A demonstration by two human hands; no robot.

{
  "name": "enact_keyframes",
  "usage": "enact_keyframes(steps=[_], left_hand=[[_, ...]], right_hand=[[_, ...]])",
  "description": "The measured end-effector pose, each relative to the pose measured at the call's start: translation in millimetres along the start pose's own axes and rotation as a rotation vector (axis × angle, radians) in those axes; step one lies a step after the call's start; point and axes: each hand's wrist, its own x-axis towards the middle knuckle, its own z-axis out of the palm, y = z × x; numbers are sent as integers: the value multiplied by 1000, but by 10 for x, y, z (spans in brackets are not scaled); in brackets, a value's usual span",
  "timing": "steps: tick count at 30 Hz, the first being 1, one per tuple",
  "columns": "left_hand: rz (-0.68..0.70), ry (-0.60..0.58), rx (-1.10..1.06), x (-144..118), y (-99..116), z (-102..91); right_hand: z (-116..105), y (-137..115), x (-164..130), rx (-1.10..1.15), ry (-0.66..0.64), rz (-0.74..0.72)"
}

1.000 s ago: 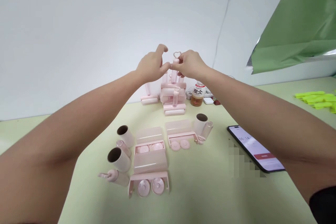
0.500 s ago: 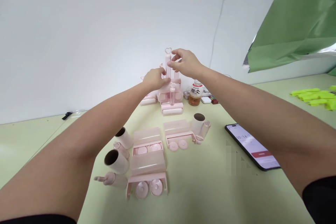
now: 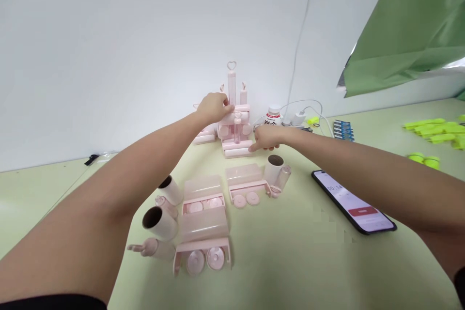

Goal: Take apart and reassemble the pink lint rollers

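Observation:
A stack of assembled pink lint rollers (image 3: 235,131) stands at the back of the table. On top, a pink handle with a heart-shaped loop (image 3: 231,82) stands upright. My left hand (image 3: 214,107) rests on the upper left of the stack, fingers touching the top piece. My right hand (image 3: 267,137) is low at the stack's right base, its fingers pointing at the bottom roller and holding nothing. Closer to me lie loose pink covers (image 3: 204,218), paper roll tubes (image 3: 160,221) and handles (image 3: 150,248).
A phone (image 3: 352,202) with a lit screen lies at the right. A brown drink bottle (image 3: 272,117), a white charger and cable (image 3: 303,114) stand behind my right hand. Yellow-green parts (image 3: 436,131) are at the far right, under a green sheet (image 3: 407,29).
My right hand has let go of the heart-loop handle and dropped to the stack's right base. My left hand came down from the handle onto the top of the stack.

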Motion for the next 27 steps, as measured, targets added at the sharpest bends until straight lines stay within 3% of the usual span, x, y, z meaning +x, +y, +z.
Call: enact_keyframes(steps=[7,15,27], left_hand=[[14,-18,-5,-25,11,-25],[15,-24,38,-13,33,-12],[29,-55,8,-54,28,-81]], right_hand=[[213,-63,242,-63,31,33],[331,-112,253,-16,60,4],[259,64,137,238,183,14]])
